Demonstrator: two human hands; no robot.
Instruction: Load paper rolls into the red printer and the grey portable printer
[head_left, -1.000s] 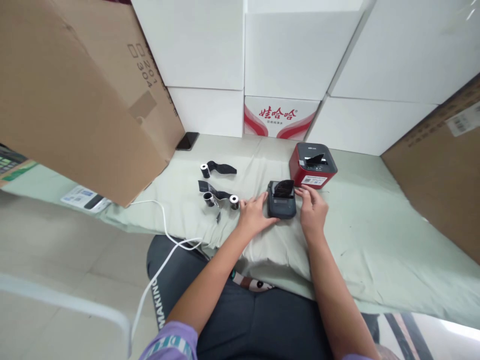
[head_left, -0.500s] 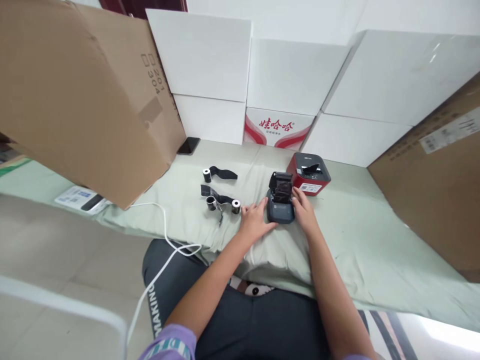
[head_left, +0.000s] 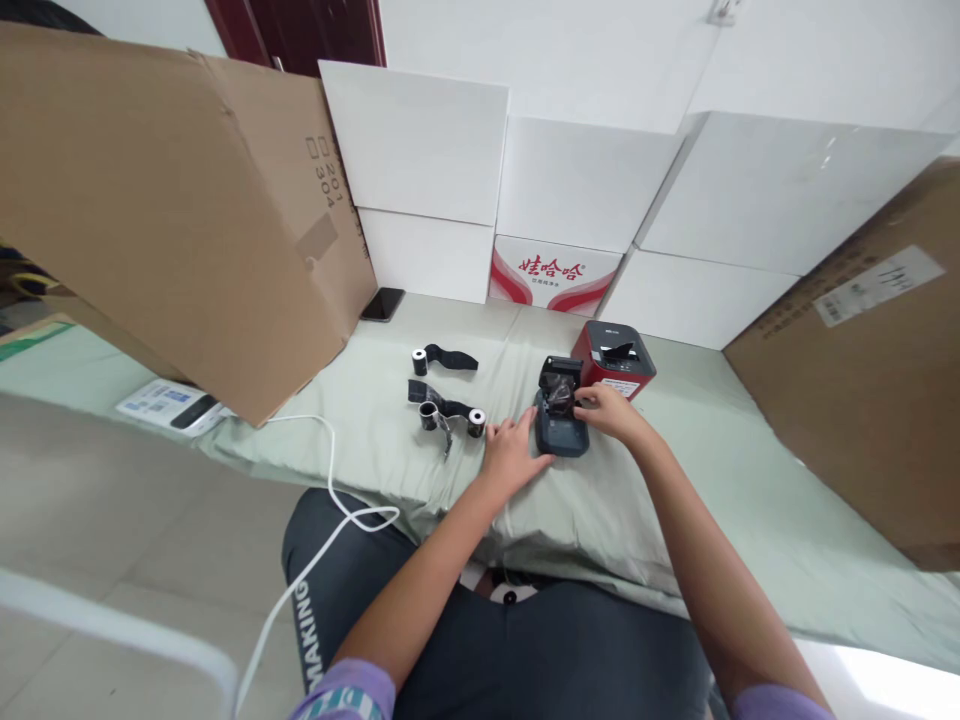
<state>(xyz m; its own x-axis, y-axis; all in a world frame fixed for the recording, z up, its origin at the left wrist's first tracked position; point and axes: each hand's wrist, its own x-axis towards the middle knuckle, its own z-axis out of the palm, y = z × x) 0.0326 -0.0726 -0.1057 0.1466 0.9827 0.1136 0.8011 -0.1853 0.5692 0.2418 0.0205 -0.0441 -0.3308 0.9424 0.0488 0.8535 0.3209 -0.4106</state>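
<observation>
A small dark grey label printer (head_left: 559, 432) lies on the pale green sheet (head_left: 690, 480) with its lid (head_left: 562, 369) raised and a dark roll in its bay. My left hand (head_left: 511, 452) rests flat against the printer's left side, fingers spread. My right hand (head_left: 609, 411) reaches into the open bay from the right, its fingers curled at the roll. Three small rolls with loose black tape (head_left: 442, 400) lie just left of my left hand.
A red printer (head_left: 615, 358) stands right behind the grey one. White boxes (head_left: 570, 190) wall the back. A big cardboard box (head_left: 172, 220) leans at the left, another (head_left: 862, 360) at the right. A phone (head_left: 382, 304) and a white cable (head_left: 322, 500) lie left.
The printer's lid has swung up from nearly flat to upright. My right hand moved from the printer's right edge into the open bay. The view tilted up a little.
</observation>
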